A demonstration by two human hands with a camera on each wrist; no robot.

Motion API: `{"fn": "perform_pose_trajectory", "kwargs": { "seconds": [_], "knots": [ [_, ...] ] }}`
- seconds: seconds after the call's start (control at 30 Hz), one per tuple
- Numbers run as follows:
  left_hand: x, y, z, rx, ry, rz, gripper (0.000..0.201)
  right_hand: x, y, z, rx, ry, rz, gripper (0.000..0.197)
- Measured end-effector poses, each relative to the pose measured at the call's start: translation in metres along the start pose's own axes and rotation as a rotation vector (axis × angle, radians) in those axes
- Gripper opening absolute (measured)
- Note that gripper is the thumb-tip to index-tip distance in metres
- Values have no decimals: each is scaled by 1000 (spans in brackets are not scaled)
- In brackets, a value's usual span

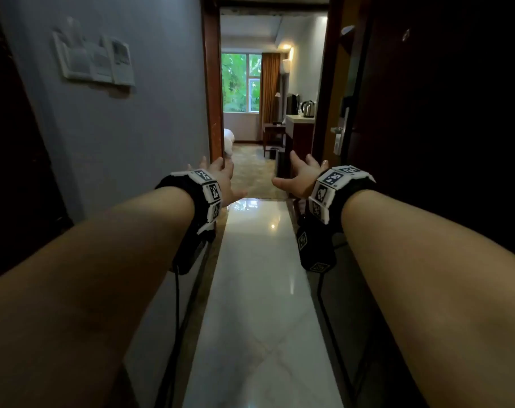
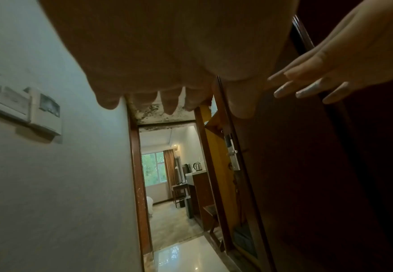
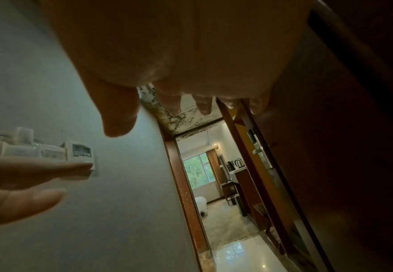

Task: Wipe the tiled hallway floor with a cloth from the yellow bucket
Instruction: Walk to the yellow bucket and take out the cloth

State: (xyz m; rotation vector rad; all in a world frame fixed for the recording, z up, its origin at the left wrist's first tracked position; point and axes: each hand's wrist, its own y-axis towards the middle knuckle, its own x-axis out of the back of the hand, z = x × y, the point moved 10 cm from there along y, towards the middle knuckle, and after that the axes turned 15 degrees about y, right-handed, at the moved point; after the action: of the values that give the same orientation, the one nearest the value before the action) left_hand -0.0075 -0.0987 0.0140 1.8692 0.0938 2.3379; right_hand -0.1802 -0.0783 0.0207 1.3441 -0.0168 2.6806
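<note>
Both hands' grip spread, empty, above glossy white tiled floor point(image 1: 259, 290); bedroom beyond doorway.

Below your two outstretched grips, the tiled floor point(image 1: 262, 290) is pale, polished stone or ceramic, glossy enough to mirror the window and a lamp. Left of your left grip point(image 1: 218, 179), the wall point(image 1: 126, 136) looks painted and matt, faintly textured; its switch panels point(image 1: 94, 60) are smooth white plastic. Just beyond that grip, the door frame point(image 1: 213, 83) is reddish varnished wood. Right of your right grip point(image 1: 302, 178), the dark door point(image 1: 427, 113) carries a shiny metal lock plate point(image 1: 340, 134). Far ahead, a kettle point(image 1: 308, 108) gleams like polished steel, and the curtain point(image 1: 269, 83) is brown cloth.
</note>
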Motion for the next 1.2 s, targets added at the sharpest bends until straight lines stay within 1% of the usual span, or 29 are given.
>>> {"fn": "perform_pose_trajectory", "kwargs": {
  "seconds": [0.17, 0.33, 0.4, 0.57, 0.7, 0.83, 0.93, 1.03, 1.2],
  "knots": [
    [-10, -27, -2, -31, 37, 36, 80, -10, -33, -20, -51, -43, 18, 84],
    [-3, -78, -7, -19, 8, 22, 80, -11, -83, -29, -49, -71, 31, 84],
    [1, -104, -9, -4, -3, 9, 81, -7, -106, -32, -34, -82, 37, 84],
    [15, -193, -19, 32, -23, -26, 77, 3, -175, -40, 27, -79, 56, 84],
    [9, -261, -15, 84, 1, 28, 76, 1, -235, -42, 58, -101, 99, 85],
    [-2, -323, -3, 110, 15, 91, 78, -12, -296, -27, 96, -70, 175, 84],
    [-5, -363, 15, 147, 20, 133, 81, -24, -335, -9, 120, -76, 236, 82],
    [1, -402, 44, 184, -12, 141, 79, -40, -371, 17, 163, -97, 251, 84],
    [-6, -479, 116, 293, -105, 170, 69, -84, -435, 62, 195, -67, 301, 85]
  ]
}}
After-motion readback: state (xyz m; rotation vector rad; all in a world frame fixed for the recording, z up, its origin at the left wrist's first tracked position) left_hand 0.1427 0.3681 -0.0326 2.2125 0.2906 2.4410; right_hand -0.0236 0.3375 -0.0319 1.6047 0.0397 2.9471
